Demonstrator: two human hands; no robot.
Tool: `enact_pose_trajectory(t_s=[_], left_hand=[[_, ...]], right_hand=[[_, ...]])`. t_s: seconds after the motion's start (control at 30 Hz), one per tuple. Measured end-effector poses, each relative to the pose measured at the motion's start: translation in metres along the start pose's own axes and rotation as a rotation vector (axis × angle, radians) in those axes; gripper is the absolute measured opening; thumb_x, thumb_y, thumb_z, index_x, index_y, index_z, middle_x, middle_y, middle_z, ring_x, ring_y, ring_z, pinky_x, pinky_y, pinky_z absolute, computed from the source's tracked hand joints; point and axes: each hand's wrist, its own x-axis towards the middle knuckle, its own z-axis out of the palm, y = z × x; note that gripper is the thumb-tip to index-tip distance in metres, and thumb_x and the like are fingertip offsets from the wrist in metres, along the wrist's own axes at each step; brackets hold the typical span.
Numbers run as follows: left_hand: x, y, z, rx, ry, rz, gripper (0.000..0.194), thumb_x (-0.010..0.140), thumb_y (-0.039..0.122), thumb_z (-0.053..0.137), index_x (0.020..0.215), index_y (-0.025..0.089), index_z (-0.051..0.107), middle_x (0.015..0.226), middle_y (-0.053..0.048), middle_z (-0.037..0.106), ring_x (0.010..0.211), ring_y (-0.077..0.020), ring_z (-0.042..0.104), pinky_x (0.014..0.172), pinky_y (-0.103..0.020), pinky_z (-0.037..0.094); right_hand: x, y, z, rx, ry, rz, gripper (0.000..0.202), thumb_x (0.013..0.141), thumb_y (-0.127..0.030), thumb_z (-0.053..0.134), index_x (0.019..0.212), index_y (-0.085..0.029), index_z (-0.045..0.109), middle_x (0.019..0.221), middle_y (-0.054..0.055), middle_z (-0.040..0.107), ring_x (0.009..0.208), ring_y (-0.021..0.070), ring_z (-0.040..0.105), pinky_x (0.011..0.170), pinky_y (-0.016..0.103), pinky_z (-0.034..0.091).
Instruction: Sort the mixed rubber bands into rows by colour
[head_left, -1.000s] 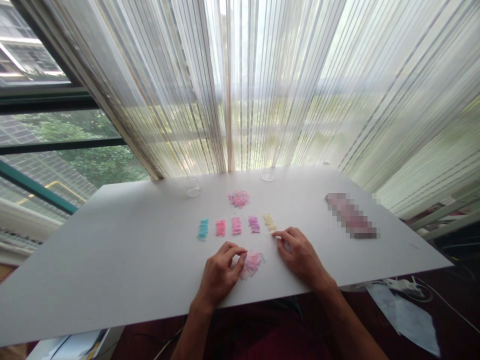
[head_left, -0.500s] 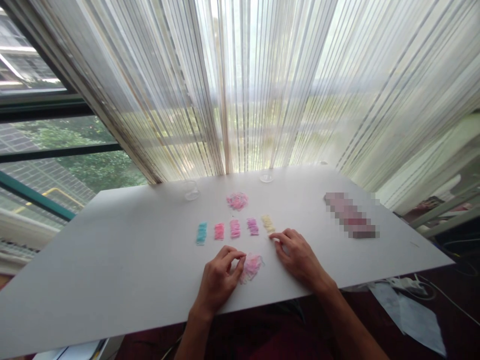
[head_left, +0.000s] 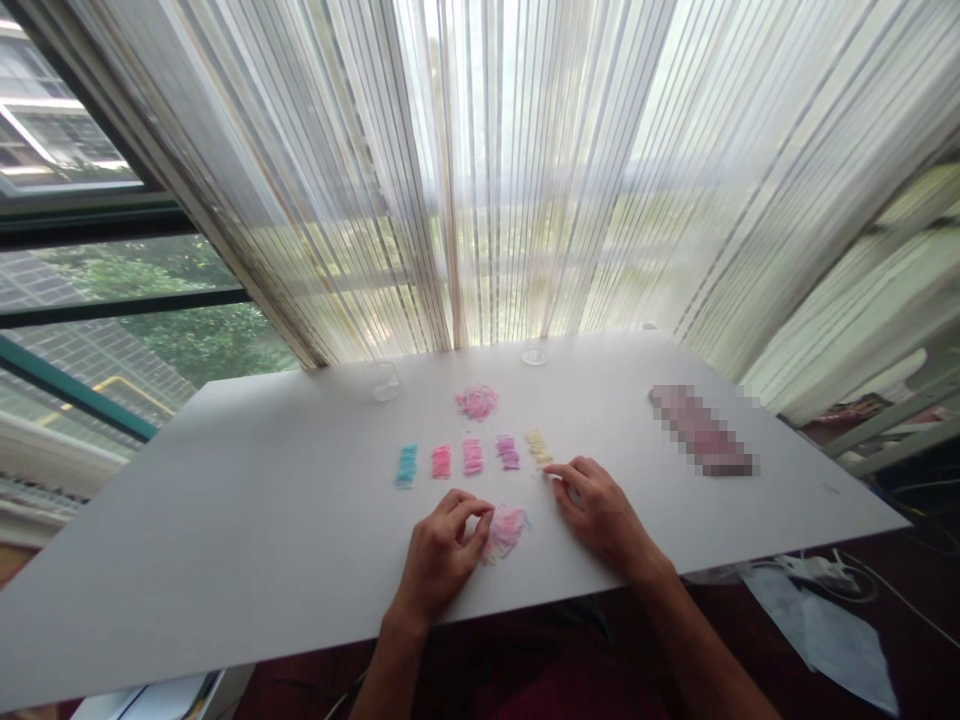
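My left hand (head_left: 442,545) is closed in a pinch at the left edge of a loose pile of mixed pink, pale and bluish strips (head_left: 508,530). What its fingertips hold, if anything, is too small to make out. My right hand (head_left: 600,510) rests on the table with its index finger stretched to the near end of a pale yellow row (head_left: 537,448); thumb and index finger are apart. To the left of that row lie a purple row (head_left: 508,452), a pink row (head_left: 472,457), a coral-pink row (head_left: 441,462) and a blue row (head_left: 406,466) of small strips.
Another mixed pile (head_left: 477,402) lies behind the rows on the white table (head_left: 225,520). Two clear dishes, a left one (head_left: 386,387) and a right one (head_left: 534,357), stand near the curtain (head_left: 487,200). A blurred pinkish object (head_left: 701,430) lies at the right.
My right index finger has shifted very slightly at the near end of the yellow row. My left hand keeps its pinch by the pile. The view has moved a little.
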Motion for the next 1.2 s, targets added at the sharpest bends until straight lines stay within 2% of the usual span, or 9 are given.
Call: enact_pose_trajectory(t_s=[0.17,0.33,0.5,0.67,0.83,1.03,1.2], left_hand=[[0.001,0.004,-0.006,-0.022,0.002,-0.012,0.016,0.097,0.029,0.057,0.097,0.022,0.071,0.094,-0.002,0.066,0.063,-0.0106,0.054,0.064,-0.023,0.049],[-0.003,0.000,-0.020,0.052,-0.027,-0.041,0.017,0.095,0.026,0.057,0.105,0.023,0.071,0.100,-0.002,0.068,0.069,-0.0123,0.060,0.069,-0.025,0.053],[-0.010,-0.004,-0.031,0.104,-0.097,-0.058,0.021,0.094,0.027,0.058,0.110,0.025,0.071,0.103,-0.003,0.069,0.077,-0.0148,0.065,0.075,-0.027,0.056],[-0.009,0.000,-0.027,0.151,-0.113,-0.030,0.020,0.094,0.026,0.058,0.107,0.025,0.073,0.101,-0.004,0.070,0.089,-0.0188,0.068,0.080,-0.029,0.056],[-0.011,-0.001,-0.028,0.146,-0.139,-0.031,0.022,0.095,0.022,0.055,0.109,0.024,0.072,0.102,-0.004,0.069,0.086,-0.0179,0.067,0.080,-0.030,0.056],[-0.014,0.002,-0.032,0.147,-0.144,-0.014,0.020,0.094,0.025,0.059,0.109,0.024,0.072,0.104,-0.005,0.069,0.093,-0.0196,0.068,0.083,-0.031,0.057],[-0.007,0.010,-0.025,0.144,-0.157,0.011,0.021,0.096,0.027,0.057,0.111,0.025,0.072,0.106,-0.006,0.068,0.096,-0.0201,0.067,0.088,-0.033,0.057]], right_hand=[[-0.002,0.000,-0.001,0.033,0.015,-0.014,0.020,0.099,-0.018,0.049,0.104,-0.021,0.068,0.092,0.008,0.065,0.088,0.0248,0.062,0.083,0.043,0.054],[-0.003,0.002,-0.001,0.065,0.020,-0.028,0.018,0.099,-0.018,0.049,0.102,-0.021,0.067,0.092,0.008,0.065,0.088,0.0244,0.062,0.082,0.042,0.054],[-0.005,-0.003,-0.002,0.130,-0.011,-0.081,0.019,0.097,-0.015,0.051,0.104,-0.021,0.067,0.092,0.007,0.066,0.088,0.0232,0.063,0.079,0.040,0.055],[-0.009,-0.028,0.000,0.247,-0.086,-0.125,0.018,0.095,-0.015,0.057,0.108,-0.023,0.067,0.095,0.006,0.066,0.090,0.0215,0.063,0.081,0.037,0.055],[-0.010,-0.052,0.005,0.332,-0.115,-0.172,0.014,0.094,-0.017,0.062,0.105,-0.023,0.068,0.093,0.005,0.066,0.090,0.0214,0.062,0.081,0.036,0.054],[-0.012,-0.054,0.013,0.330,-0.084,-0.175,0.014,0.090,-0.011,0.063,0.098,-0.022,0.067,0.089,0.005,0.064,0.087,0.0213,0.060,0.078,0.035,0.054],[-0.014,-0.051,0.013,0.307,-0.046,-0.124,0.018,0.088,-0.007,0.061,0.099,-0.021,0.066,0.090,0.005,0.065,0.088,0.0218,0.061,0.079,0.036,0.054]])
